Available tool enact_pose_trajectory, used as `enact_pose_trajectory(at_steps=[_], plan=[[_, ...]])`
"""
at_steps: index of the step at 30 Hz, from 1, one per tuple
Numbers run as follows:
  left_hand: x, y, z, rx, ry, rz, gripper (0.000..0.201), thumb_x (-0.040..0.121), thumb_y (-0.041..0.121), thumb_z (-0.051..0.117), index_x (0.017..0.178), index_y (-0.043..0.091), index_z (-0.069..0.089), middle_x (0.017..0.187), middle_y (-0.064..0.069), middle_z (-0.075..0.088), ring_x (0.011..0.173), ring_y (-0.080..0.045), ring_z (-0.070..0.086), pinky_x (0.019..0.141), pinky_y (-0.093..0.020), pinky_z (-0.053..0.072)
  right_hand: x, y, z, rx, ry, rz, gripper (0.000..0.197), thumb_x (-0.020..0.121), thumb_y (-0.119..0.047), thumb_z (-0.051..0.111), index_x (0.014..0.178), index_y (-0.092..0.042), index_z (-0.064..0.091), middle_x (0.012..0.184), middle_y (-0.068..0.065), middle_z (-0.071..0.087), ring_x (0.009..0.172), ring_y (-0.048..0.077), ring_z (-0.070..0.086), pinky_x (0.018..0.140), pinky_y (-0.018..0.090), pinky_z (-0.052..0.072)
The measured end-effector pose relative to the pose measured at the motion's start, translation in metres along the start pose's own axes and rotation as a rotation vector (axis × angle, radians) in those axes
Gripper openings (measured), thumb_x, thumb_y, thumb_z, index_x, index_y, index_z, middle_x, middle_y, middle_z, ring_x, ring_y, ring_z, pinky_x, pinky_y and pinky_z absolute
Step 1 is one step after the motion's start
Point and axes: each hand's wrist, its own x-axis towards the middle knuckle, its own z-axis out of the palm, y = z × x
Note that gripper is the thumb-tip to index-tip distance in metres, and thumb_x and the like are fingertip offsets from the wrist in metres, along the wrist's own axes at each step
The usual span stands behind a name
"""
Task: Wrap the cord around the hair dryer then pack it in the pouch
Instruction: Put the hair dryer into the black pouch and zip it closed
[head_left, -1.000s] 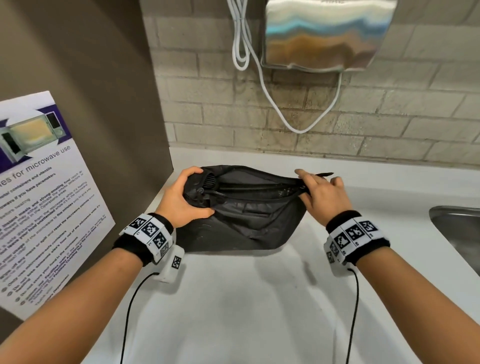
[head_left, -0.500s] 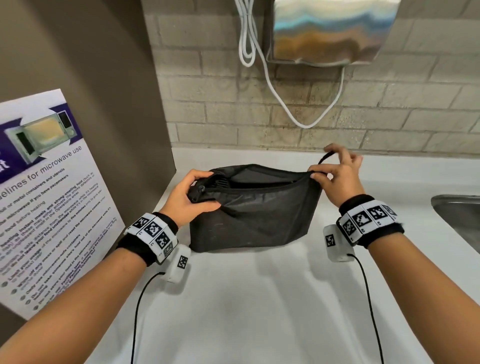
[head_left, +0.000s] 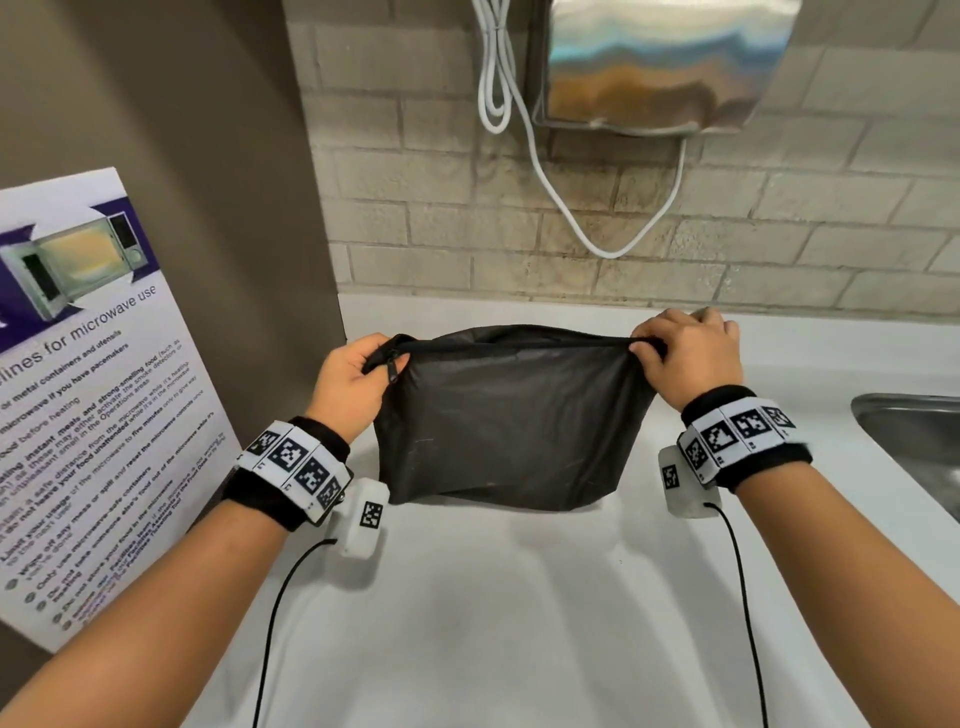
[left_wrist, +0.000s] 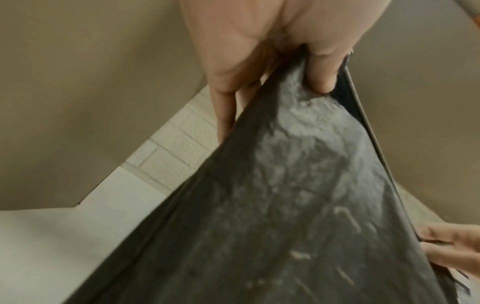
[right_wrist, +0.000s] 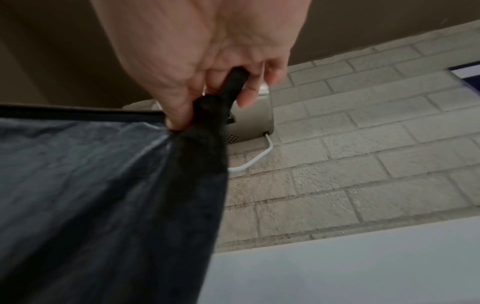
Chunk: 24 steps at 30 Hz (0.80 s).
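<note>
A black fabric pouch (head_left: 511, 415) (left_wrist: 298, 205) (right_wrist: 98, 185) hangs stretched between my two hands above the white counter (head_left: 493, 623). My left hand (head_left: 353, 382) (left_wrist: 272, 67) pinches its left top corner, beside the zipper pull (head_left: 392, 366). My right hand (head_left: 685, 353) (right_wrist: 215, 82) grips the right top corner and its black loop. The zipper line runs taut along the top edge. The hair dryer and its cord are hidden; the pouch bulges at the bottom.
A steel hand dryer (head_left: 665, 62) with a white cable (head_left: 519, 130) hangs on the brick wall behind. A microwave poster (head_left: 88, 389) leans on the brown panel at left. A steel sink (head_left: 914, 441) lies at right.
Both hands have lifted the pouch off the counter and pulled its top edge tight. The opening that showed the dryer at the left end is now drawn closed.
</note>
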Motion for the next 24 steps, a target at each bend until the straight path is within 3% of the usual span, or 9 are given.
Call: enact_pose_trajectory(at_steps=[2, 5, 6, 8, 10, 13, 19, 21, 24], plan=[[-0.003, 0.001, 0.005, -0.018, 0.032, 0.003, 0.022, 0.088, -0.004, 0.052, 0.074, 0.012, 0.059, 0.049, 0.021, 0.055, 0.052, 0.007, 0.047, 0.056, -0.005, 0.036, -0.004, -0.011, 0.000, -0.189, -0.073, -0.072, 0.025, 0.081, -0.025, 0.056, 0.106, -0.025, 0.060, 0.126, -0.004, 0.055, 0.128, 0.032, 0.032, 0.109, 0.054, 0.011], [-0.006, 0.001, 0.007, -0.064, 0.069, -0.017, 0.019, 0.086, -0.005, 0.054, 0.095, 0.008, 0.066, 0.060, 0.025, 0.064, 0.062, 0.010, 0.057, 0.063, -0.005, 0.043, -0.003, -0.029, 0.006, -0.322, -0.281, -0.251, 0.047, 0.085, -0.039, 0.050, 0.131, -0.033, 0.038, 0.135, -0.006, 0.050, 0.139, 0.024, 0.022, 0.106, 0.062, -0.016], [-0.007, 0.001, 0.007, -0.085, 0.084, -0.032, 0.021, 0.085, -0.006, 0.055, 0.097, 0.008, 0.066, 0.063, 0.024, 0.066, 0.065, 0.009, 0.059, 0.066, -0.007, 0.045, -0.001, -0.035, 0.010, -0.297, -0.348, -0.297, 0.049, 0.088, -0.041, 0.048, 0.134, -0.033, 0.034, 0.132, -0.002, 0.053, 0.137, 0.023, 0.030, 0.108, 0.059, -0.013], [-0.007, 0.004, 0.005, -0.189, 0.133, -0.073, 0.023, 0.084, -0.008, 0.054, 0.091, 0.010, 0.066, 0.065, 0.021, 0.068, 0.068, 0.007, 0.061, 0.071, -0.009, 0.048, 0.002, -0.044, 0.016, -0.027, -0.459, -0.300, 0.038, 0.092, -0.031, 0.048, 0.129, -0.026, 0.045, 0.120, 0.006, 0.062, 0.121, 0.027, 0.049, 0.113, 0.044, 0.016], [-0.007, 0.005, 0.001, -0.298, 0.192, -0.115, 0.027, 0.085, -0.010, 0.052, 0.084, 0.014, 0.063, 0.063, 0.018, 0.068, 0.065, 0.005, 0.061, 0.070, -0.011, 0.049, 0.004, -0.048, 0.018, 0.299, -0.408, -0.244, 0.025, 0.091, -0.018, 0.051, 0.114, -0.012, 0.060, 0.111, 0.012, 0.065, 0.108, 0.030, 0.057, 0.095, 0.029, 0.037], [-0.010, 0.004, -0.005, -0.286, 0.195, -0.117, 0.025, 0.085, -0.007, 0.053, 0.082, 0.016, 0.063, 0.061, 0.017, 0.067, 0.062, 0.004, 0.060, 0.068, -0.013, 0.049, 0.010, -0.046, 0.015, 0.383, -0.228, -0.182, 0.023, 0.087, -0.011, 0.058, 0.107, -0.004, 0.065, 0.108, 0.015, 0.066, 0.105, 0.030, 0.058, 0.094, 0.029, 0.039], [-0.013, 0.005, -0.004, -0.229, 0.186, -0.109, 0.025, 0.085, -0.005, 0.055, 0.080, 0.018, 0.064, 0.060, 0.019, 0.066, 0.062, 0.006, 0.058, 0.067, -0.010, 0.048, 0.006, -0.069, 0.010, 0.200, -0.137, -0.199, 0.031, 0.081, -0.012, 0.054, 0.110, -0.020, 0.060, 0.118, 0.003, 0.058, 0.113, 0.029, 0.044, 0.096, 0.039, 0.034], [-0.013, 0.007, -0.004, -0.200, 0.189, -0.101, 0.023, 0.085, -0.003, 0.057, 0.079, 0.018, 0.064, 0.059, 0.020, 0.065, 0.061, 0.006, 0.057, 0.066, -0.011, 0.048, 0.000, -0.090, 0.005, 0.312, -0.075, -0.280, 0.034, 0.077, -0.009, 0.053, 0.109, -0.019, 0.058, 0.110, 0.004, 0.058, 0.103, 0.026, 0.046, 0.091, 0.036, 0.037], [-0.015, 0.013, 0.000, -0.109, 0.161, -0.065, 0.013, 0.084, -0.001, 0.060, 0.082, 0.011, 0.065, 0.053, 0.022, 0.061, 0.056, 0.008, 0.053, 0.061, -0.008, 0.044, -0.011, -0.127, -0.001, 0.557, -0.095, -0.404, 0.017, 0.082, -0.010, 0.055, 0.098, -0.010, 0.059, 0.085, 0.003, 0.054, 0.076, 0.015, 0.045, 0.075, 0.028, 0.041]])
